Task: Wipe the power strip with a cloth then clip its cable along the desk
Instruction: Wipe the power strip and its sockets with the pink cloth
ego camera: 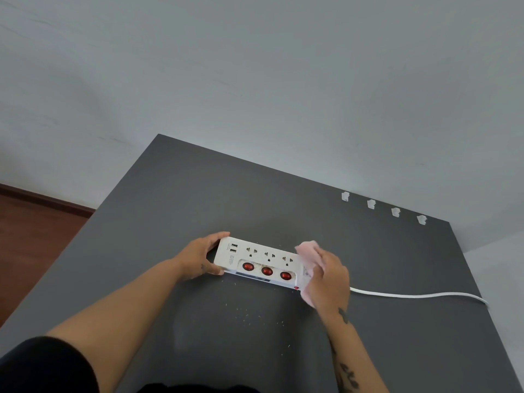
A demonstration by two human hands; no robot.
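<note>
Wiping is under way, by my read. The right hand [329,279] has its fingers bunched round a pink cloth [307,252] and presses it onto the right end of the white power strip [256,262].

The left hand [198,258] grasps the strip's left end, thumb on the near edge and fingers curled over the far edge. Likely a brace so the strip doesn't slide under the cloth.

The strip lies flat mid-desk [184,194], long axis left to right.

The white cable [411,295] comes out from under the right hand, lies loose across the desk and drops off the right edge. It isn't clipped yet.

Pale crumbs [249,310] are scattered just near of the strip, and there's grime round the switches. Cleaning looks partly done.

The cable clips [345,196] stand in a row along the far right edge by the wall, well apart from the cable. Probably pre-stuck to take the cable run.

Counts:
- 1 strip
- 1 cloth
- 1 cable
- 4 clips
- 3 red rocker switches [266,271]
- 3 sockets [268,255]
- 2 USB ports [233,248]
</note>
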